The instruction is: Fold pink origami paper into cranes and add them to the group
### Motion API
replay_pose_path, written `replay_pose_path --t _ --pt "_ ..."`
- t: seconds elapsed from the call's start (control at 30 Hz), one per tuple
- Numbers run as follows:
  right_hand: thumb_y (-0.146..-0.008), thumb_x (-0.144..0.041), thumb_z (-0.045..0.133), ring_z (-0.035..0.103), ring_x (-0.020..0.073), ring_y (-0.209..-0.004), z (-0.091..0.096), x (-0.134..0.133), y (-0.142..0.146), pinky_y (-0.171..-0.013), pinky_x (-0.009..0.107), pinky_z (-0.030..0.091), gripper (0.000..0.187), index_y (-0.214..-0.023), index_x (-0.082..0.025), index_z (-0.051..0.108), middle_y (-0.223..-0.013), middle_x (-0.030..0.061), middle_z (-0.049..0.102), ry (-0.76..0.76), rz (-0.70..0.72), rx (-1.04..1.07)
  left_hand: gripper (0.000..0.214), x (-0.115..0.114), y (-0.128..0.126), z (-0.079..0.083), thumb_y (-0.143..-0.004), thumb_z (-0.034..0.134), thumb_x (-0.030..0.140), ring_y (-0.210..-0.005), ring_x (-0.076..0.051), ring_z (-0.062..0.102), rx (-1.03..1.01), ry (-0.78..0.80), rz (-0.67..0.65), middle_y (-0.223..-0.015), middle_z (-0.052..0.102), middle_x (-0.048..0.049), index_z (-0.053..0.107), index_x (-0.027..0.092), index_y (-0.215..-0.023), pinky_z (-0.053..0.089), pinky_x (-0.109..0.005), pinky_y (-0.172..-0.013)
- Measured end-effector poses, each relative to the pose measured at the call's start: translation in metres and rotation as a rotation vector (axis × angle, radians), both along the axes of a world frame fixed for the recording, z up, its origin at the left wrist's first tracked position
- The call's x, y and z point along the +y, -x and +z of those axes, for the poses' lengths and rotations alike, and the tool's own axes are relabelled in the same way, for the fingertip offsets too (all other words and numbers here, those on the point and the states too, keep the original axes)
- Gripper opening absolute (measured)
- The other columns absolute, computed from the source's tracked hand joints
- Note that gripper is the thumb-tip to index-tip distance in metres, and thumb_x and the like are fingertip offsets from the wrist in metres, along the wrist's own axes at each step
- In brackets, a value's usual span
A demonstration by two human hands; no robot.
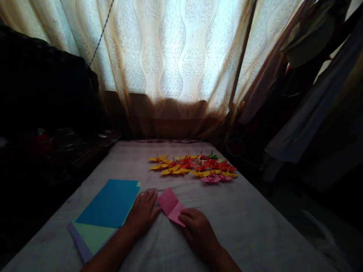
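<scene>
A small pink sheet of origami paper (169, 203) with a crease across its middle lies on the bed between my hands. My right hand (198, 228) grips its lower right corner between thumb and curled fingers. My left hand (144, 209) rests flat on the bedsheet just left of the paper, its fingers stretched out and the thumb near the paper's edge. Left of that hand is a stack of coloured paper, with a blue sheet (109, 202) on top and pale green (95, 235) and purple (79, 241) sheets beneath.
Several folded paper cranes (187, 165) in yellow, red, pink, green and white stand in rows farther back on the bed (241, 219). A patterned curtain (176, 56) hangs behind it. Clothes (312, 102) hang at the right, and a dark cluttered table (90, 145) stands at the left.
</scene>
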State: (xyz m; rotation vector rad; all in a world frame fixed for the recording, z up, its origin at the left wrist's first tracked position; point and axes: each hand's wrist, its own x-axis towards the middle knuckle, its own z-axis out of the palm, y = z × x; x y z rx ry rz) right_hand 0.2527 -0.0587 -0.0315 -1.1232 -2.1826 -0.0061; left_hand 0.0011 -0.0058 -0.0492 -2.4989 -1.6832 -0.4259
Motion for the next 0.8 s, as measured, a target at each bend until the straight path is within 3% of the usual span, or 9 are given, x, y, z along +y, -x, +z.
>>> replay_pose_path --t 0.23,0.4,0.47,0.53,0.6,0.73,0.8 --pt "-0.076 -0.007 0.056 0.063 0.0217 -0.098 0.001 0.003 -0.001 -0.086 0.035 0.049 0.034 -0.101 -0.025 0.070 -0.106 0.0053 0.071 0.088 0.000 -0.005 0.054 0.001 -0.001 0.001 -0.097 0.044 0.050 -0.140 -0.031 0.038 -0.020 0.055 0.007 -0.149 0.045 -0.0123 0.048 0.022 -0.142 0.027 -0.055 -0.114" --pt "-0.077 -0.011 0.062 0.063 0.0221 -0.098 0.001 0.004 -0.001 -0.086 0.035 0.048 0.029 -0.101 -0.024 0.071 -0.107 0.0062 0.071 0.120 -0.012 -0.079 0.055 0.000 -0.011 0.030 -0.096 0.044 0.047 -0.143 -0.033 0.032 -0.003 0.272 0.065 -0.153 0.040 -0.0126 0.048 0.019 -0.143 0.022 -0.054 -0.116" --pt "-0.077 -0.012 0.063 0.064 0.0220 -0.097 0.003 0.006 -0.003 -0.085 0.035 0.049 0.027 -0.100 -0.025 0.072 -0.106 0.0056 0.072 0.125 0.002 -0.113 0.050 0.007 -0.010 0.046 -0.093 0.048 0.047 -0.137 -0.032 0.041 -0.015 0.307 0.007 -0.148 0.047 -0.0122 0.057 0.019 -0.134 0.031 -0.047 -0.113" --pt "-0.079 -0.014 0.062 0.065 0.0222 -0.096 0.005 0.012 -0.007 -0.084 0.035 0.049 0.027 -0.101 -0.025 0.072 -0.106 0.0056 0.072 0.106 0.012 -0.129 0.040 0.020 -0.002 0.061 -0.096 0.041 0.047 -0.117 -0.024 0.061 -0.024 0.335 -0.022 -0.128 0.066 -0.0049 0.069 0.026 -0.115 0.045 -0.034 -0.100" --pt "-0.081 -0.016 0.060 0.066 0.0226 -0.096 0.007 0.021 -0.011 -0.084 0.035 0.049 0.027 -0.104 -0.024 0.071 -0.106 0.0065 0.072 0.061 0.004 -0.114 0.041 0.040 0.013 0.073 -0.098 0.036 0.046 -0.101 -0.022 0.068 -0.035 0.339 0.021 -0.113 0.073 -0.0032 0.072 0.028 -0.108 0.050 -0.030 -0.088" --pt "-0.088 -0.019 0.054 0.066 0.0210 -0.094 0.007 0.043 -0.013 -0.084 0.034 0.051 0.026 -0.108 -0.023 0.070 -0.104 0.0082 0.073 -0.006 -0.044 -0.023 0.043 0.094 0.053 0.082 -0.098 0.037 0.043 -0.125 -0.027 0.054 -0.040 0.214 0.193 -0.134 0.061 -0.0106 0.063 0.022 -0.125 0.038 -0.038 -0.106" --pt "-0.088 -0.019 0.054 0.066 0.0211 -0.096 0.004 0.051 -0.011 -0.085 0.034 0.051 0.026 -0.109 -0.023 0.070 -0.105 0.0087 0.072 -0.005 -0.063 -0.024 0.047 0.123 0.072 0.079 -0.096 0.041 0.045 -0.135 -0.034 0.042 -0.032 0.168 0.282 -0.144 0.051 -0.0142 0.057 0.021 -0.132 0.029 -0.051 -0.110"
